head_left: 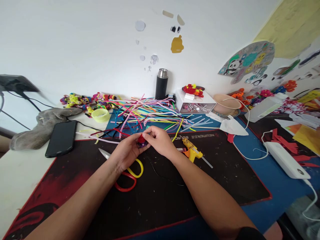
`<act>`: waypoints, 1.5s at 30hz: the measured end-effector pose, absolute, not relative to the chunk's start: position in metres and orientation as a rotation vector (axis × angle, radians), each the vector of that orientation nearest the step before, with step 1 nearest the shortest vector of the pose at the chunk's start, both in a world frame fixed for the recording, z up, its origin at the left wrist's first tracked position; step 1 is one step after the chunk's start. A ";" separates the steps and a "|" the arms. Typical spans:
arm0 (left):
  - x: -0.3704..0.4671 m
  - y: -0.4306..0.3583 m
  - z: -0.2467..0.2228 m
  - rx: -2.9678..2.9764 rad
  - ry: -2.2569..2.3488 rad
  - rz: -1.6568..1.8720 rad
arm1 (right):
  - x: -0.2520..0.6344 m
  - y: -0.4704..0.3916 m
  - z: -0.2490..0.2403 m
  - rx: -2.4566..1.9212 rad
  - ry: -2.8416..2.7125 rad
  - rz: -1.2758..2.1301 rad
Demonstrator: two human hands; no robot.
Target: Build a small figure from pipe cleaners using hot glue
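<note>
Between my two hands is a small red and purple fuzzy piece, partly covered by the fingers. My left hand is closed around its near left side. From the right, my right hand pinches at its red top. Scissors with one yellow and one red handle lie under my left wrist, their blade poking out at the left. Just beyond the hands spreads a pile of many-coloured pipe cleaners. Right of my right hand rests a yellow glue gun with a glue stick in it.
A black phone and a grey stuffed toy are at the left. At the back stand a black thermos and a clear-fronted box. A white power bank with a cable lies right of the dark desk mat.
</note>
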State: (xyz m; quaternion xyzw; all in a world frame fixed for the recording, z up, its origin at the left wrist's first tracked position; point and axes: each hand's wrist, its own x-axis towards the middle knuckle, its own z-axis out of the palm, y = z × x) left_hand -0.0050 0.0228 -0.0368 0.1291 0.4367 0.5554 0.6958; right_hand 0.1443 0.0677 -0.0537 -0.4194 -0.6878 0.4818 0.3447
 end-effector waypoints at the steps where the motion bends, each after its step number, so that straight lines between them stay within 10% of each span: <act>1: -0.005 0.023 -0.038 0.292 0.971 1.240 | 0.144 0.068 -0.054 -1.091 -1.786 1.251; 45: -0.010 0.022 -0.041 0.327 0.935 1.238 | 0.146 0.068 -0.053 -1.099 -1.771 1.238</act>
